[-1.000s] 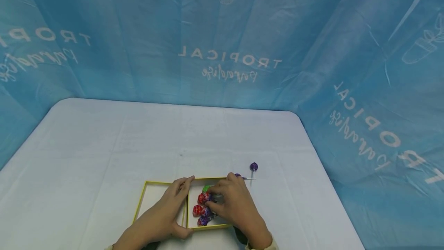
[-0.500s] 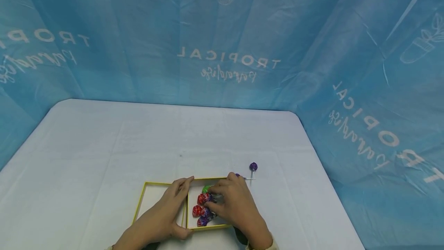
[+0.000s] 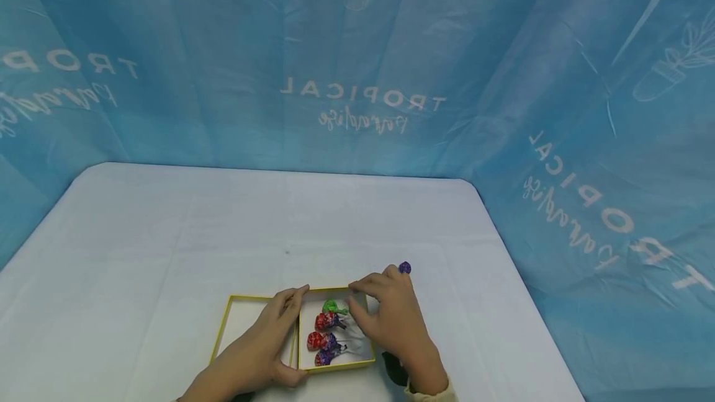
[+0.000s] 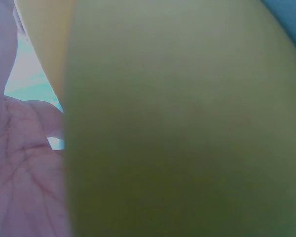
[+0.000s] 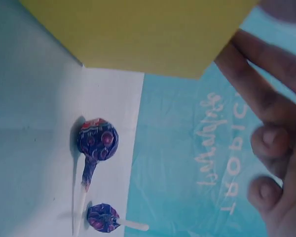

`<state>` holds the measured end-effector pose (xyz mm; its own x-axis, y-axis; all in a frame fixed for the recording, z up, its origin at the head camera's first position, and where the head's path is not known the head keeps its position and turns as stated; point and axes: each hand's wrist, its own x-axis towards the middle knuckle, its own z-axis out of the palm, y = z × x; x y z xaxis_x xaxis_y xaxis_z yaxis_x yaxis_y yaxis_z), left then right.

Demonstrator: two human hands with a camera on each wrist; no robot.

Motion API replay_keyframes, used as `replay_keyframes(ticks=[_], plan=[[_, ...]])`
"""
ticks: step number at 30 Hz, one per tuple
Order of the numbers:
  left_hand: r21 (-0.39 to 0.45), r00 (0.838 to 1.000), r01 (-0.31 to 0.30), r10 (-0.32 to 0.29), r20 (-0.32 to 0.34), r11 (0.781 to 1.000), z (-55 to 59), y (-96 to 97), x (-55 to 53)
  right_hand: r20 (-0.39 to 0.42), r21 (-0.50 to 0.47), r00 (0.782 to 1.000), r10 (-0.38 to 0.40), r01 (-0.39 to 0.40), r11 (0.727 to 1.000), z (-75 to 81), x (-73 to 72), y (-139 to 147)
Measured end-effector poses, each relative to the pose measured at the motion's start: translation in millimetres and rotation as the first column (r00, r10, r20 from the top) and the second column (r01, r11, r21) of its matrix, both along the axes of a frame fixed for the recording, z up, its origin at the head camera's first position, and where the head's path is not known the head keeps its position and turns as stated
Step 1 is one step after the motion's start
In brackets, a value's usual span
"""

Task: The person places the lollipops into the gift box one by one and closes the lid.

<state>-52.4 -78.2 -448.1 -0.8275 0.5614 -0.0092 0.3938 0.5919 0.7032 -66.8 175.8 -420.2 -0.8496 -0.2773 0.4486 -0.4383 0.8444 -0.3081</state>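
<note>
Two shallow, yellow-edged white box halves lie side by side, the left box half [image 3: 223, 330] and the right box half [image 3: 337, 366]. My left hand [image 3: 259, 340] grips the right box half where the two meet, thumb at the near edge and fingers at the far edge. Several wrapped lollipops [image 3: 328, 320], red, purple and green, lie in that half with sticks pointing right. My right hand [image 3: 393, 312] is over its right side, holding nothing, index finger near the far edge. In the right wrist view, two purple lollipops [image 5: 97, 140] lie outside the box.
A white cloth covers the table [image 3: 251, 222]. Blue printed curtains [image 3: 357, 48] rise behind it and at both sides. One loose purple lollipop [image 3: 404, 267] shows just beyond my right hand in the head view; the hand hides the other there.
My right hand has let go of the lollipops in the box and moved up and right, its fingers spread wider. More sticks show. My left hand stays in place.
</note>
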Motion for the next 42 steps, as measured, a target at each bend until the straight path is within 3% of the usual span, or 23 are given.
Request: replay_keyframes(ticks=[5,13,19,25,29,34,42], plan=[[-0.005,1.0,-0.015,0.015,0.013,1.0,-1.3,-1.2,0.6,-0.035,-0.003,0.991,-0.129,0.129,0.992,1.2,-7.9,7.9],[0.012,0.999,-0.007,0.007,0.045,1.0,-2.2,-3.4,0.9,-0.043,-0.001,0.945,-0.324,0.324,0.946,-3.6,-20.7,21.1],[0.011,0.999,-0.01,0.01,0.032,1.0,-3.0,-3.2,1.4,0.043,-0.034,0.917,-0.397,0.399,0.917,-0.4,-26.3,27.2],[0.0,0.999,-0.011,0.011,0.04,1.0,-1.2,-2.2,3.2,0.133,0.009,0.854,-0.503,0.507,0.862,-0.6,-31.7,37.8],[-0.007,1.0,-0.014,0.014,0.018,1.0,0.3,-1.7,3.8,0.175,0.04,0.82,-0.544,0.546,0.837,0.2,-34.0,43.3],[-0.016,0.999,-0.009,0.008,-0.037,1.0,-1.2,-1.7,1.7,0.199,0.066,0.802,-0.563,0.562,0.825,0.3,-37.1,47.0],[-0.021,1.0,-0.012,0.011,-0.026,1.0,-0.7,-3.1,0.8,0.227,0.086,0.781,-0.582,0.579,0.811,-2.6,-38.8,49.6]])
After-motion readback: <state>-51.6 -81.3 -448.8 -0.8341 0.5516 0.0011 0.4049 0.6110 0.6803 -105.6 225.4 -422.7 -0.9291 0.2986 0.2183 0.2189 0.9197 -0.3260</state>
